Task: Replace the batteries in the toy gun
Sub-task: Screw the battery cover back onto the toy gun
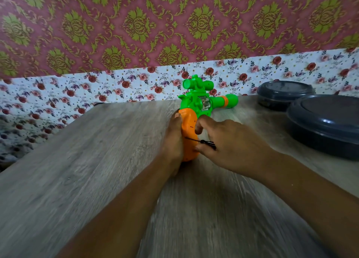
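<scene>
Orange grip (189, 133) steadied by left hand (172, 141), right hand (229, 141) pinching the screwdriver (204, 141) should press squarely (tip likely on the cover screw) while turning.

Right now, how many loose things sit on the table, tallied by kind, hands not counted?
Toy gun: 1
Screwdriver: 1
Dark round lidded containers: 2
Total: 4
</scene>
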`<move>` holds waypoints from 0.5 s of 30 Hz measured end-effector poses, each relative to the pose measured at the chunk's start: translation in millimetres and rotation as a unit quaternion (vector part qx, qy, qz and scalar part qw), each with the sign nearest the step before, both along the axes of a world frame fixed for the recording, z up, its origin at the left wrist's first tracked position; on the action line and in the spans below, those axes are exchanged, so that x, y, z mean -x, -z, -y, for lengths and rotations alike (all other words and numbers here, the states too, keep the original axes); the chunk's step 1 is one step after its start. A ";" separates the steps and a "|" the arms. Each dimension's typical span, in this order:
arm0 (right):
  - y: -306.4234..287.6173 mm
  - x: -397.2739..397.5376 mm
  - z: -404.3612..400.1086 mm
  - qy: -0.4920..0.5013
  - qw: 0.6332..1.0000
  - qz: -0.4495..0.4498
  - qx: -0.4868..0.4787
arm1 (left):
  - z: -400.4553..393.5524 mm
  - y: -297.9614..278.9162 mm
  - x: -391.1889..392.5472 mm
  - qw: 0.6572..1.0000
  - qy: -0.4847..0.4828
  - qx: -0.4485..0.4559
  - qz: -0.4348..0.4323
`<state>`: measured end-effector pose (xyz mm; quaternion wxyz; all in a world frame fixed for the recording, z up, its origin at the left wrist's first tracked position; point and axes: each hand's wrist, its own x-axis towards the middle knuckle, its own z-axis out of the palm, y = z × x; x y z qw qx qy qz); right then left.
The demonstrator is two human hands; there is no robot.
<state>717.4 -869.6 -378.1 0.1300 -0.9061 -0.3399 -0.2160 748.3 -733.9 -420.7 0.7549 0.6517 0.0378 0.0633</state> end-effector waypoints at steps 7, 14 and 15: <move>6.2 -2.2 -4.0 0.001 0.997 0.051 -0.058 | 2.5 -4.1 2.6 1.000 0.016 0.018 0.012; 8.0 -12.4 -1.5 0.045 0.990 -0.034 -0.131 | 7.0 -9.2 6.2 0.998 -0.044 -0.036 0.003; 5.3 -13.6 0.1 0.043 0.986 -0.054 -0.151 | 6.3 -10.9 6.9 0.998 -0.050 -0.039 -0.012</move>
